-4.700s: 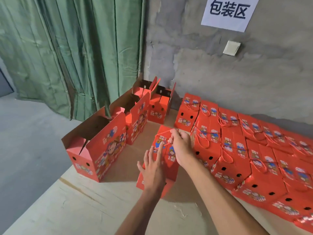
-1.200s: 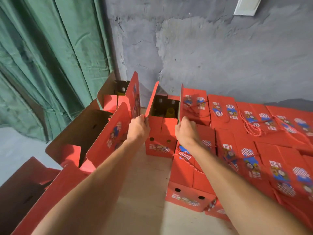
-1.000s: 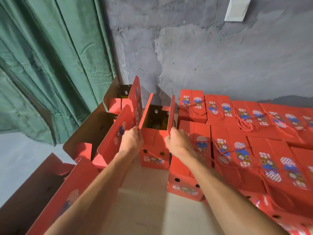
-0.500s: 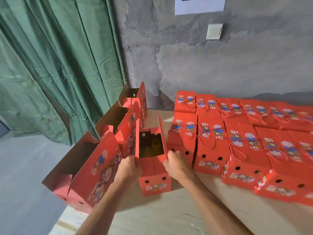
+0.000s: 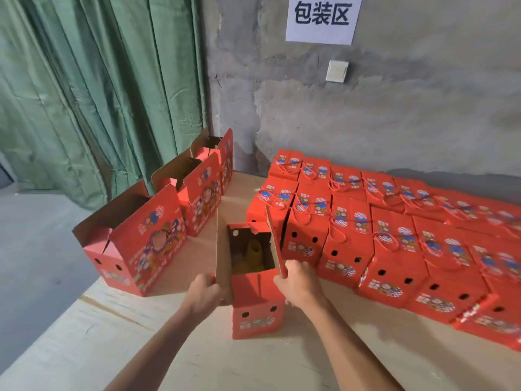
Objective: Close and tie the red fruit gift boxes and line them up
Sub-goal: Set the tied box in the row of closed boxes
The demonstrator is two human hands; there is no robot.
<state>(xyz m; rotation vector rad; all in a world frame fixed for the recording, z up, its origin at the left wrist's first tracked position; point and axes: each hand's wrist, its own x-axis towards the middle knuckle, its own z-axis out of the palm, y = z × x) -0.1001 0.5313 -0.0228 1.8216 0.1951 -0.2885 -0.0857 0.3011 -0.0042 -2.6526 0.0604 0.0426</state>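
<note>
Red open box (image 5: 257, 303) stands on the table (image 5: 93, 342); the left hand (image 5: 203, 293) grips its left flap, the right hand (image 5: 299, 283) pinches its right flap, fingers curled.

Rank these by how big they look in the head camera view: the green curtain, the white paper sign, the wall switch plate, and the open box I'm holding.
1. Green curtain, by far the largest.
2. Open box held by both hands; nearness to the camera enlarges it.
3. Paper sign, cut off at the top edge.
4. Switch plate, smallest.
</note>
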